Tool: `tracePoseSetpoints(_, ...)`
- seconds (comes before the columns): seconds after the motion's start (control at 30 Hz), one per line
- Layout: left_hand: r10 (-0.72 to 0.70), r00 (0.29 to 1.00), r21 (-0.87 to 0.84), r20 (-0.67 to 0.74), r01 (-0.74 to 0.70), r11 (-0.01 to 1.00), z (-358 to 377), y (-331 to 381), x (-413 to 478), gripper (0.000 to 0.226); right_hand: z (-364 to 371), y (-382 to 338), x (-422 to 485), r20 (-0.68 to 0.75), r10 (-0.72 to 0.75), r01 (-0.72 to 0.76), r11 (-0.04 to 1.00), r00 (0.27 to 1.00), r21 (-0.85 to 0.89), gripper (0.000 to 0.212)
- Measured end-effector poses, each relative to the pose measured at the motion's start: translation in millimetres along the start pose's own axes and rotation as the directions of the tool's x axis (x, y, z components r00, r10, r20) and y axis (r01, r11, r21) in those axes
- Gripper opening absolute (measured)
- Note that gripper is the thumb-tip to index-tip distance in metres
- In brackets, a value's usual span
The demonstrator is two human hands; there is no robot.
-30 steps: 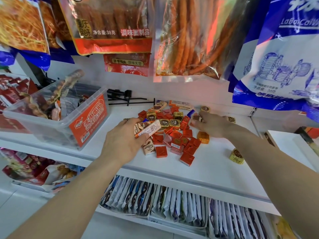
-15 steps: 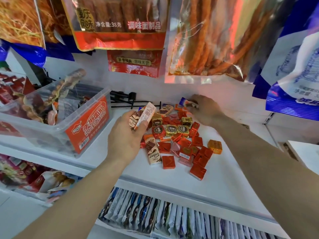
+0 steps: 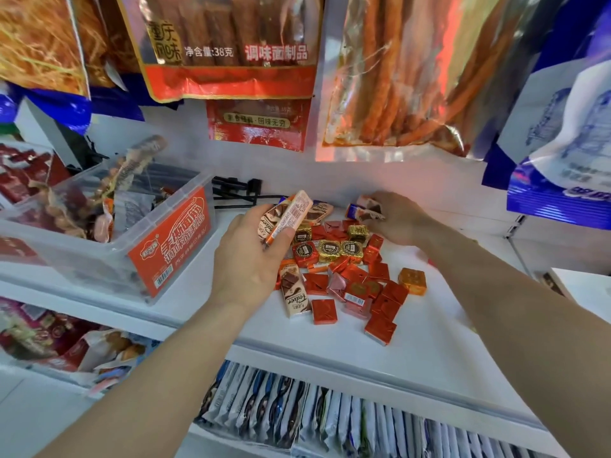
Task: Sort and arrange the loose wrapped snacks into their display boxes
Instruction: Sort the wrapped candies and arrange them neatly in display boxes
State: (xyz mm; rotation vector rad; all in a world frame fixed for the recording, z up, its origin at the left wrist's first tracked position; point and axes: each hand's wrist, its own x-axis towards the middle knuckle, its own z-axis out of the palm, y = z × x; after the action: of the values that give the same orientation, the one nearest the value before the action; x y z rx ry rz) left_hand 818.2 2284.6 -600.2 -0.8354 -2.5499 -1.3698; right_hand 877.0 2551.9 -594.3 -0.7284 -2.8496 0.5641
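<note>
Wrapped snacks (image 3: 355,276): glossy square foil blocks

Right hand (image 3: 400,219) went from the right edge of the pile (image 3: 347,276) to its back, now grips blue-ended bar (image 3: 365,209). Left hand (image 3: 251,259) raised its bars (image 3: 287,219) higher.

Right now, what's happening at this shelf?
A person is sorting loose wrapped sweets on a white shelf. The left hand holds a few long chocolate bars above the pile of red and gold squares. The right hand reaches to the back of the pile and pinches a blue-ended bar. A clear box of other snacks stands at the left.
</note>
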Motion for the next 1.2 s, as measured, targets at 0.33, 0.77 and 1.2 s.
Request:
tracePoseSetpoints(0.33,0.057,0.980,-0.014,0.191,-0.055,0.998,-19.3,64.0,-59.0,0.043,-63.1,14.9,-156.0,-0.116,-0.091,0.089,0.996,0.989,-0.024,0.022)
tracePoseSetpoints(0.77,0.206,0.845,-0.180,0.494,-0.132,0.975,146.5,248.5,-175.3,0.040,-167.5,207.4,-376.3,-0.369,0.307,-0.243,0.947,0.877,0.210,0.022)
tracePoseSetpoints(1.2,0.319,0.853,-0.221,0.413,-0.246,0.944,272.6,342.8,-162.7,0.035,-145.5,315.4,-333.3,-0.381,0.416,-0.511,0.838,0.826,-0.192,0.064)
